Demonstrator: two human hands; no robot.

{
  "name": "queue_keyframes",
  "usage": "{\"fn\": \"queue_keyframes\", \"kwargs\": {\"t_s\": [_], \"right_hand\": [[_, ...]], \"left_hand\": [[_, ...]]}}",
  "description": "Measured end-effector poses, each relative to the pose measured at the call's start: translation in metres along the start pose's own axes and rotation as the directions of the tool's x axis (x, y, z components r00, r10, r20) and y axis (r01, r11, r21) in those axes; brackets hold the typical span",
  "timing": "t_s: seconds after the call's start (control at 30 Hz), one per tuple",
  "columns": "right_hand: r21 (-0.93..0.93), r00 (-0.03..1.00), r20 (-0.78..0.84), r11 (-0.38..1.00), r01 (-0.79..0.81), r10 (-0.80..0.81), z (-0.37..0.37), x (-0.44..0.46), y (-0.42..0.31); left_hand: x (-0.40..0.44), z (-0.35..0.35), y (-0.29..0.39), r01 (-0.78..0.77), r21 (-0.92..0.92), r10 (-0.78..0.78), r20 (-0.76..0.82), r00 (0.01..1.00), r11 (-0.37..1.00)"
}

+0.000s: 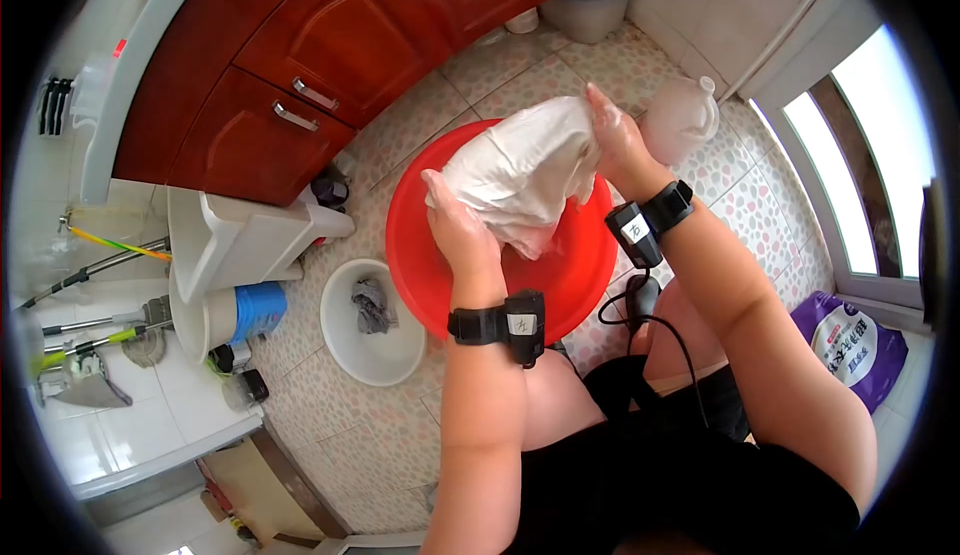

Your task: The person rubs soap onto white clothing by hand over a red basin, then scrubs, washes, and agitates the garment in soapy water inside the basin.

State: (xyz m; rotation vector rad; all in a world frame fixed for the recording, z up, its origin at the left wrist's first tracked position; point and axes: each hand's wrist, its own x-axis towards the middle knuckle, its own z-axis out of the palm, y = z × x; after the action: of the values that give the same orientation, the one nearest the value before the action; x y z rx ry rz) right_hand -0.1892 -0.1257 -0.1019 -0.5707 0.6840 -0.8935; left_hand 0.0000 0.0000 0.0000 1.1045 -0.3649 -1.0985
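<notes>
A: Any way into the red basin?
B: Near edge, between left forearm and right forearm. Bare red showed there. Right knee crowded it, though.
A: Far half?
B: Blocked from above. White cloth spanned it, left hand to right hand.
A: Left edge?
B: Tight. White basin sat rim to rim with it; left forearm crossed the near-left rim.
A: Right?
B: Jug stood off the far-right edge, just beyond the right hand. Black cable looped past near-right.
A: Floor lane?
B: Tile strip ran between far-left edge and red cabinets.
</notes>
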Motion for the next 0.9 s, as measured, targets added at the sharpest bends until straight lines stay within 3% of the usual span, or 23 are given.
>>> {"fn": "queue_keyframes", "kwargs": {"t_s": [0.07, 0.17, 0.3, 0.37, 0.4, 0.47, 0.5, 0.57, 0.67, 0.7, 0.77, 0.83, 0.9], "right_hand": [[0.109, 0.963, -0.268, 0.993, 0.046, -0.015, 0.009, -0.005, -0.005], [0.149, 0.917, -0.377, 0.968, 0.2, -0.132, 0.014, 0.001, 0.004], [0.145, 0.921, -0.388, 0.985, 0.094, -0.031, 0.023, -0.005, -0.006], [0.203, 0.978, -0.199, 0.974, 0.1, -0.059, 0.025, -0.006, -0.004], [0.202, 0.978, -0.201, 0.974, 0.1, -0.058, 0.024, -0.007, -0.002], [0.273, 0.982, 0.101, 0.945, -0.182, 0.16, 0.024, -0.009, 0.007], [0.271, 0.983, 0.1, 0.946, -0.178, 0.156, 0.036, -0.02, 0.001], [0.072, 0.831, 0.339, 0.869, -0.49, 0.441, 0.079, -0.053, -0.013], [-0.21, 0.925, 0.273, 0.954, -0.212, 0.265, 0.095, -0.062, 0.004], [-0.208, 0.925, 0.273, 0.955, -0.213, 0.265, 0.096, -0.064, -0.001], [-0.366, 0.95, 0.217, 0.921, -0.133, 0.224, 0.099, -0.07, -0.014], [-0.341, 0.972, 0.193, 0.938, -0.064, 0.137, 0.1, -0.069, -0.016], [-0.446, 0.988, 0.1, 0.893, -0.063, 0.12, 0.103, -0.069, -0.021]], "left_hand": [[-0.002, 0.005, -0.001, -0.009, 0.014, 0.009, -0.027, 1.0, 1.0], [0.004, 0.0, 0.001, -0.021, 0.057, 0.023, -0.03, 0.999, 0.998], [0.012, -0.008, -0.004, 0.031, 0.034, -0.034, 0.078, 0.996, 0.999], [0.017, -0.014, -0.009, 0.076, -0.054, -0.066, 0.17, 0.983, 0.996], [0.012, -0.01, -0.006, 0.078, -0.054, -0.068, 0.17, 0.983, 0.995], [0.001, 0.003, 0.006, 0.145, -0.19, -0.098, 0.241, 0.966, 0.971], [0.001, 0.004, 0.004, 0.146, -0.192, -0.097, 0.245, 0.965, 0.97], [0.005, 0.003, 0.001, 0.255, -0.314, -0.16, 0.298, 0.941, 0.915], [0.008, 0.0, -0.007, 0.227, -0.303, -0.145, 0.27, 0.952, 0.925], [0.005, 0.002, -0.004, 0.228, -0.301, -0.147, 0.268, 0.952, 0.926], [-0.002, 0.006, 0.002, 0.025, -0.056, -0.003, 0.362, 0.932, 0.998], [-0.007, 0.011, 0.003, -0.028, -0.011, 0.03, 0.314, 0.949, 1.0], [0.0, 0.006, -0.006, -0.151, 0.401, 0.112, 0.119, 0.987, 0.903]]}}
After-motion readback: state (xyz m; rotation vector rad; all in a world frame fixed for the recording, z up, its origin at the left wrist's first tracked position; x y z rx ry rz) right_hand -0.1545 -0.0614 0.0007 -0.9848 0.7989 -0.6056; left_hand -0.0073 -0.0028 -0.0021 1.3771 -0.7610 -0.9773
